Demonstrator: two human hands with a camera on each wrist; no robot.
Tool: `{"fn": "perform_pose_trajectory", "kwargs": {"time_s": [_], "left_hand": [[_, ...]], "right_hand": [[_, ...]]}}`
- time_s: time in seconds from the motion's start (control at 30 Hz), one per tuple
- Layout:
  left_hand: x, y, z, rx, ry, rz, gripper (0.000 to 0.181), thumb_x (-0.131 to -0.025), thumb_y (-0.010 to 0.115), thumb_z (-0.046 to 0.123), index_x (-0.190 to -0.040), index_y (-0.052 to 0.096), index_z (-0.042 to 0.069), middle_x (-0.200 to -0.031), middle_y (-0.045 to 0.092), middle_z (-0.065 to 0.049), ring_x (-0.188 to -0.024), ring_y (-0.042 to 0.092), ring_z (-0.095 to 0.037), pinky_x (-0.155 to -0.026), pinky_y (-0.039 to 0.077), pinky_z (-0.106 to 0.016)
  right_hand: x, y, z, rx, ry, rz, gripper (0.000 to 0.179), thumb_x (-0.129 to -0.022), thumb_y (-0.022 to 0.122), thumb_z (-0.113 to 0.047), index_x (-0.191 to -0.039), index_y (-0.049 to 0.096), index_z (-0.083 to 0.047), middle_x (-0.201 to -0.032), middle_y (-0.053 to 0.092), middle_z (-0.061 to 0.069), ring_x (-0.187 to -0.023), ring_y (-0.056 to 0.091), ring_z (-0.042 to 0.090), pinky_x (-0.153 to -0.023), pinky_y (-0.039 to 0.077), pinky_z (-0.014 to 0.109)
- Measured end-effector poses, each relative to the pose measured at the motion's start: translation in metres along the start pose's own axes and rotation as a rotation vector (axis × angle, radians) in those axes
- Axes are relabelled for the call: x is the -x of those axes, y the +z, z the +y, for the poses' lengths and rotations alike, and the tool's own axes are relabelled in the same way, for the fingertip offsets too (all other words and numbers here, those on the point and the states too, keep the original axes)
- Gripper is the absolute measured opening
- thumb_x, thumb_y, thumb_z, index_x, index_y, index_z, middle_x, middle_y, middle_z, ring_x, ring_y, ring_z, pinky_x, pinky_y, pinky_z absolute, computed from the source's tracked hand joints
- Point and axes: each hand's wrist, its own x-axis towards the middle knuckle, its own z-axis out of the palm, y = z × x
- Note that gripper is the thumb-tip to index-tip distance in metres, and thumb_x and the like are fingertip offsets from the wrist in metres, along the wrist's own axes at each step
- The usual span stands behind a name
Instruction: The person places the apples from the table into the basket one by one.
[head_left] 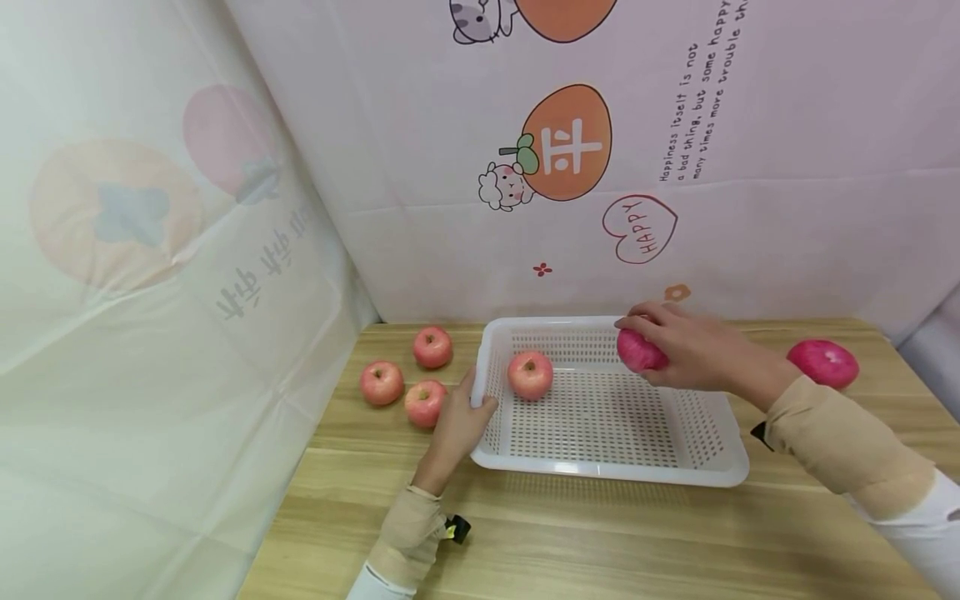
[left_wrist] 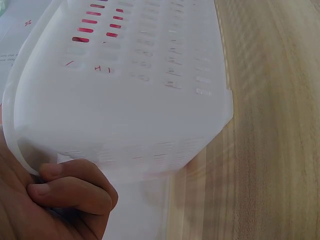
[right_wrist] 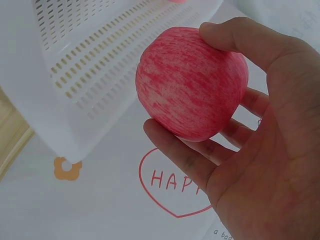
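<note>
A white plastic basket (head_left: 600, 469) with slotted walls stands on the wooden table. My left hand (head_left: 459, 423) grips its left rim, thumb over the edge; in the left wrist view the curled fingers (left_wrist: 80, 192) hook the rim at the corner. Over the basket's back right part, my right hand (head_left: 693, 346) holds a dark pink apple (head_left: 640, 350). In the right wrist view thumb and fingers close round that apple (right_wrist: 190, 82), above the basket. One lighter red apple (head_left: 530, 375) lies inside the basket at the left.
Left of the basket lie three light red apples (head_left: 382, 383), one close by my left hand. Another dark pink apple (head_left: 823, 363) rests to the right, beyond the right forearm. A printed white cloth (head_left: 450, 250) hangs behind the table (head_left: 570, 542).
</note>
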Motion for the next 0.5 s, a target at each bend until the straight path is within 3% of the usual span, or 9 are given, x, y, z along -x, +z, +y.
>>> {"fn": "perform_pose_trajectory", "kwargs": {"time_s": [0.5], "left_hand": [[0.000,0.001,0.000,-0.013,-0.016,-0.002,0.069,-0.099,0.064,0.015,-0.163,0.041,0.003,-0.127,0.073,-0.023,-0.096,0.074,-0.025,-0.082,0.064,-0.046]], "right_hand": [[-0.006,0.010,-0.015,-0.019,-0.038,-0.051,0.071,-0.080,0.091,-0.026,-0.144,0.062,-0.016,-0.141,0.057,0.009,-0.125,0.058,0.034,-0.083,0.065,0.049]]}}
